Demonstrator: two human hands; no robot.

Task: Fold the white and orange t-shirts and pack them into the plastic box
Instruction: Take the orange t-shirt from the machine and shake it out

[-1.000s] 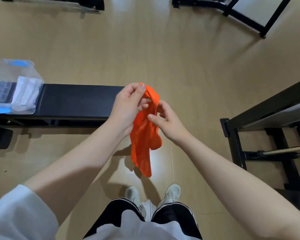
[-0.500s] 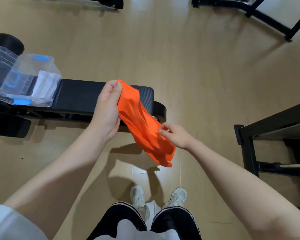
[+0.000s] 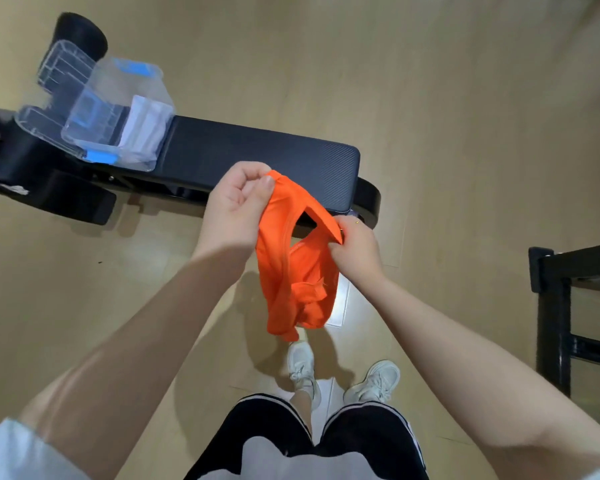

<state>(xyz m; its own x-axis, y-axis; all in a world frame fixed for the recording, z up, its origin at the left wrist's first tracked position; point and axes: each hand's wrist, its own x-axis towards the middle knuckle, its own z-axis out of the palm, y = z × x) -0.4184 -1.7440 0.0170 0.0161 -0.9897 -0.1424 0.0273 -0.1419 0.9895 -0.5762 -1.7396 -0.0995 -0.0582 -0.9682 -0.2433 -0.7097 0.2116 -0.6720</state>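
Orange t-shirt (image 3: 297,271) bunched, hanging midair between both hands; left hand (image 3: 236,206) and right hand (image 3: 355,247) fingers pinch its top edge. Black padded counter (image 3: 257,157) ahead; clear plastic box (image 3: 118,112) at far-left end, nearer left hand.

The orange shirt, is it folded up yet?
Not yet. The orange t-shirt hangs crumpled in the air, held by the left hand and right hand.

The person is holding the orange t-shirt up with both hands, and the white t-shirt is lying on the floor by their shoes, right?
Not quite. The white t-shirt isn't on the floor; the head view shows it folded inside the plastic box on the black bench. The rest is right: the left hand and right hand both hold the orange t-shirt up.
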